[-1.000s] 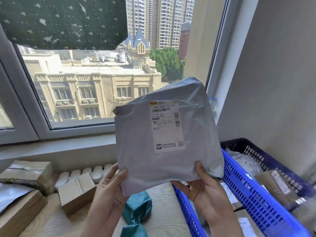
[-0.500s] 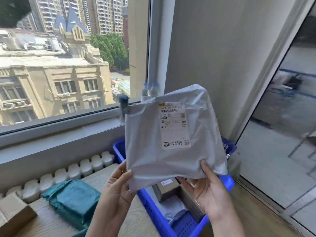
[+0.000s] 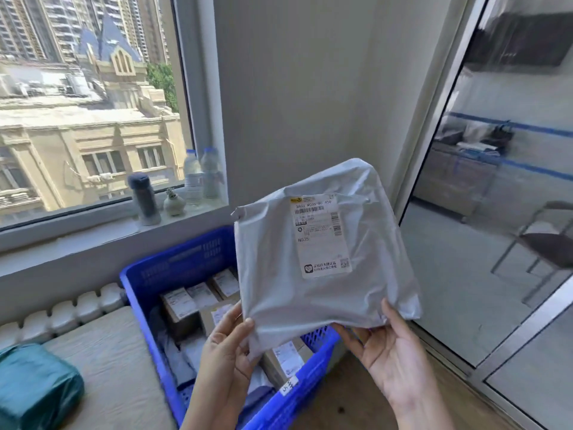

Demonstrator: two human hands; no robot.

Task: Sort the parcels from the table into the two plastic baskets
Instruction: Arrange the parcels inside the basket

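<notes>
Gripping grey parcel (image 3: 322, 259) w/ both hands (image 3: 229, 346) (image 3: 390, 352) — blue basket (image 3: 186, 262) of boxes below, teal parcel (image 3: 34, 386) left.

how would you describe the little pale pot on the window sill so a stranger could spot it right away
Find the window sill under the big window. Left of the two clear water bottles and right of the tall dark flask stands the small pale pot. It is the shortest thing there, round-bellied, with a bit of plant on top.
</notes>
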